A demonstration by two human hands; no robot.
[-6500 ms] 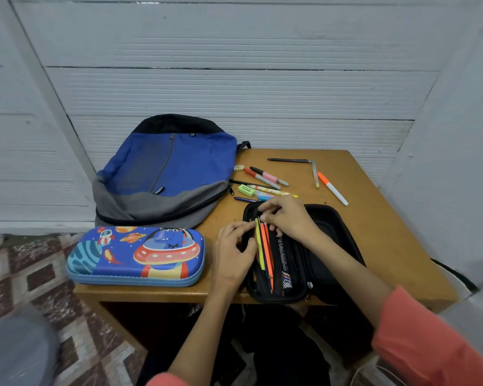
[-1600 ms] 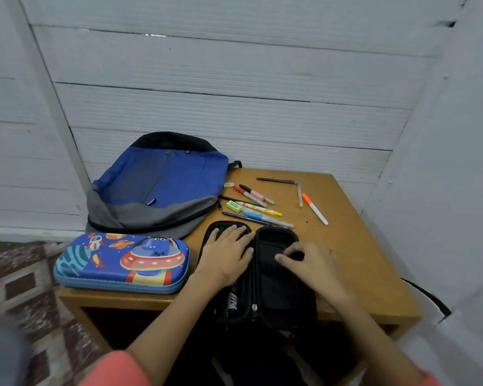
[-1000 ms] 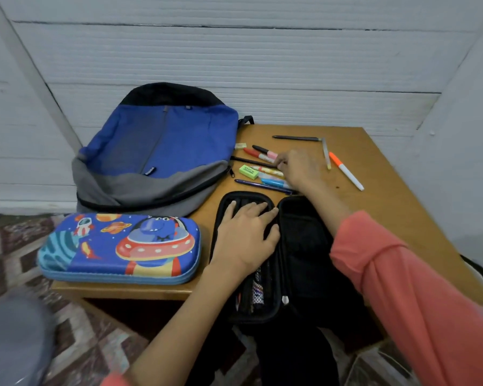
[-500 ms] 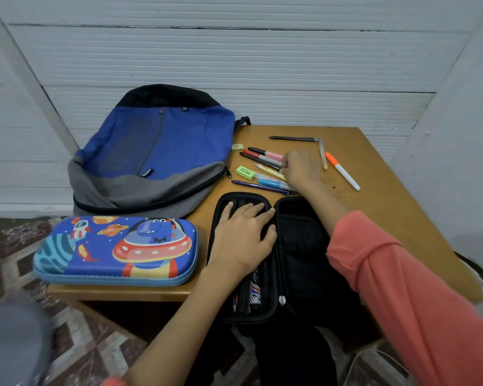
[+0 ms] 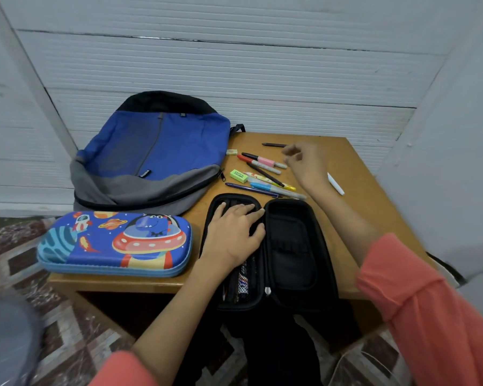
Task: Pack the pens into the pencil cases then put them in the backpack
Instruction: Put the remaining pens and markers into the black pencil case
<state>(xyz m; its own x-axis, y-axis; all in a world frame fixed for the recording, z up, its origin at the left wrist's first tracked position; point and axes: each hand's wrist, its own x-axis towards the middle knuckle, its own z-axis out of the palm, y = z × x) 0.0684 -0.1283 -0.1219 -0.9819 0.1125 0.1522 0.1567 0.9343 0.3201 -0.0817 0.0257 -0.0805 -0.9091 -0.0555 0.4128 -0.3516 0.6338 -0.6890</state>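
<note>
One black case (image 5: 290, 246) open, pens (image 5: 243, 277) inside

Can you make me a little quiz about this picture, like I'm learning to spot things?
1. Fill the gap: the eraser nearest the black pencil case is coloured ____.
2. True or false: the black pencil case lies open on the table, nearer the person than the backpack.
3. Pick one: the left hand rests flat on
A. the backpack
B. the black pencil case
C. the eraser

Key: 1 green; 2 true; 3 B.
</note>
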